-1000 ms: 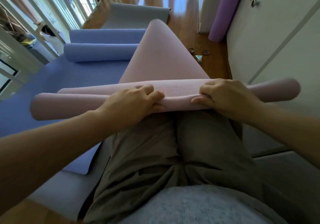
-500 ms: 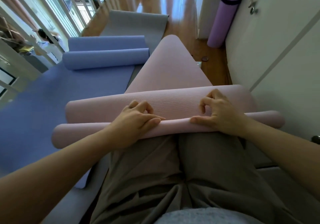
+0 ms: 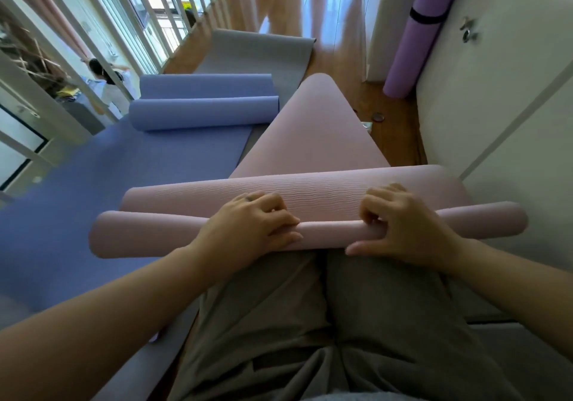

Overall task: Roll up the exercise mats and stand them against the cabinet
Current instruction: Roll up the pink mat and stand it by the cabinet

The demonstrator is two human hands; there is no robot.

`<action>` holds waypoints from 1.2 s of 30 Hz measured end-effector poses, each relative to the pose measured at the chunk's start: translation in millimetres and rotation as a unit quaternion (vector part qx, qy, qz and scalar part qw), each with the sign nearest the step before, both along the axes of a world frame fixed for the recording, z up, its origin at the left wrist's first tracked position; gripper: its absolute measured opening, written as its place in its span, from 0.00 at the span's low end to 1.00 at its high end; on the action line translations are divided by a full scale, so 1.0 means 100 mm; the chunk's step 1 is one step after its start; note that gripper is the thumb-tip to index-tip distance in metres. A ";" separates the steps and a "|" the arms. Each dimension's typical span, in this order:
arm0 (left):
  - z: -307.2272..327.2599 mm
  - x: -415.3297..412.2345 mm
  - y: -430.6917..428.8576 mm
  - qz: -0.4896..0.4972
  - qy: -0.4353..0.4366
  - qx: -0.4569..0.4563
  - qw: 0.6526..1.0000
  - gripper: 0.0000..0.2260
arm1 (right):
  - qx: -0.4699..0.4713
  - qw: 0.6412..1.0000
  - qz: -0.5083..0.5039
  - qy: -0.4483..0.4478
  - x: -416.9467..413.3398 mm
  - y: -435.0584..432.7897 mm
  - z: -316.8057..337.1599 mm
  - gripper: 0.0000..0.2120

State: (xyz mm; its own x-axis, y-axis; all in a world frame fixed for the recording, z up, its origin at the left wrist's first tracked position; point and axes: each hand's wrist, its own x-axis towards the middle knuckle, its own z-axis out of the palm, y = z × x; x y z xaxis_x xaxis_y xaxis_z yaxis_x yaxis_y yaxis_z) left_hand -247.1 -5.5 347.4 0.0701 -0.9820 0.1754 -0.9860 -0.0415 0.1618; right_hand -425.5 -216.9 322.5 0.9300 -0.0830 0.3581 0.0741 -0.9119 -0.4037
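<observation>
Now: both hands grip the rolled near end of the pink mat [image 3: 310, 146], which lies across the lap.
Left hand [image 3: 248, 228] grasps the roll, fingers curled over its top, thumb along the near side; right hand [image 3: 406, 230] likewise, fingers bent onto the roll, thumb stretched out beneath. The unrolled part runs away over the far floor. Left of it lies a blue mat [image 3: 108, 189], its far end partly rolled; beyond, a grey mat [image 3: 257, 53] lies flat. Far right, a rolled purple mat [image 3: 415, 34] stands against the white cabinet [image 3: 496, 115].
</observation>
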 end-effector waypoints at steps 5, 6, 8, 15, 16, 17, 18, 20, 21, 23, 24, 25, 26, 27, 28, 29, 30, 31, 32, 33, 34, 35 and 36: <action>0.04 0.12 -0.12 0.031 0.135 0.086 0.987 0.21 | -0.060 0.998 0.006 0.004 -0.16 -0.03 -0.01 0.19; 0.06 0.14 -0.15 0.034 0.150 0.104 0.983 0.20 | -0.049 0.999 -0.004 0.004 -0.16 -0.03 -0.01 0.20; 0.09 0.12 -0.17 0.031 0.123 0.106 0.986 0.20 | -0.024 1.000 -0.011 0.007 -0.16 -0.05 -0.02 0.21; -0.07 -0.26 -0.01 0.083 -0.101 0.012 0.991 0.15 | 0.124 0.985 0.010 0.116 0.03 -0.18 0.10 0.22; -0.08 -0.26 -0.01 0.096 -0.095 0.011 0.991 0.16 | 0.150 0.978 0.009 0.145 0.08 -0.20 0.13 0.20; -0.08 -0.24 -0.03 0.106 -0.087 0.009 0.990 0.18 | 0.168 0.969 0.008 0.182 0.13 -0.22 0.17 0.17; -0.05 -0.22 -0.05 0.115 -0.081 0.015 0.990 0.19 | 0.181 0.957 0.006 0.225 0.18 -0.25 0.21 0.14; -0.02 -0.18 -0.09 0.111 -0.089 0.026 0.990 0.19 | 0.203 0.930 0.004 0.306 0.29 -0.30 0.30 0.09; -0.02 -0.15 -0.09 0.098 -0.099 0.033 0.990 0.20 | 0.204 0.920 0.004 0.336 0.33 -0.31 0.35 0.08; -0.04 -0.08 -0.09 0.067 -0.123 0.041 0.989 0.20 | 0.186 0.908 -0.002 0.375 0.40 -0.32 0.43 0.08; -0.05 -0.03 -0.09 0.056 -0.125 0.042 0.990 0.20 | 0.179 0.906 -0.004 0.383 0.42 -0.32 0.44 0.09; -0.05 0.00 -0.10 0.053 -0.122 0.043 0.990 0.20 | 0.178 0.909 -0.009 0.377 0.41 -0.30 0.44 0.09; -0.05 0.02 -0.11 0.053 -0.116 0.043 0.991 0.20 | 0.171 0.921 -0.016 0.351 0.37 -0.27 0.43 0.10; -0.04 0.03 -0.13 0.055 -0.105 0.048 0.992 0.21 | 0.136 0.945 -0.023 0.298 0.31 -0.24 0.39 0.13; -0.04 0.04 -0.14 0.057 -0.092 0.053 0.993 0.21 | 0.071 0.972 -0.030 0.222 0.23 -0.20 0.33 0.17; -0.03 0.05 -0.15 0.063 -0.078 0.063 0.993 0.22 | -0.013 0.988 -0.042 0.149 0.14 -0.16 0.23 0.22; -0.04 0.06 -0.16 0.067 -0.067 0.069 0.993 0.23 | -0.093 0.990 -0.055 0.092 0.03 -0.09 0.13 0.26; -0.04 0.06 -0.16 0.069 -0.064 0.076 0.993 0.24 | -0.142 0.985 -0.073 0.062 -0.05 -0.01 0.04 0.28; -0.04 0.06 -0.17 0.067 -0.066 0.072 0.993 0.24 | -0.159 0.982 -0.094 0.050 -0.09 0.05 -0.01 0.29; -0.04 0.06 -0.18 0.068 -0.062 0.075 0.993 0.24 | -0.158 0.980 -0.112 0.044 -0.09 0.07 -0.03 0.30; -0.03 0.06 -0.19 0.068 -0.051 0.084 0.993 0.24 | -0.158 0.978 -0.126 0.043 -0.05 0.07 -0.02 0.30; -0.01 0.06 -0.22 0.067 -0.038 0.100 0.992 0.25 | -0.154 0.977 -0.134 0.063 0.01 0.05 0.02 0.29; 0.00 0.07 -0.24 0.070 -0.026 0.117 0.990 0.26 | -0.144 0.975 -0.133 0.104 0.07 0.01 0.10 0.28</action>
State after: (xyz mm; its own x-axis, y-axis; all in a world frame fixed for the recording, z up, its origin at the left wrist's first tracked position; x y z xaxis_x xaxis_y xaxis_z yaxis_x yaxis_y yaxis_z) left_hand -239.8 -29.8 347.6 0.2056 -0.9774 -0.0481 -0.9746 -0.2090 0.0808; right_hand -418.2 -216.2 332.2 0.9445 -0.2548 0.2075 -0.2366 -0.9655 -0.1087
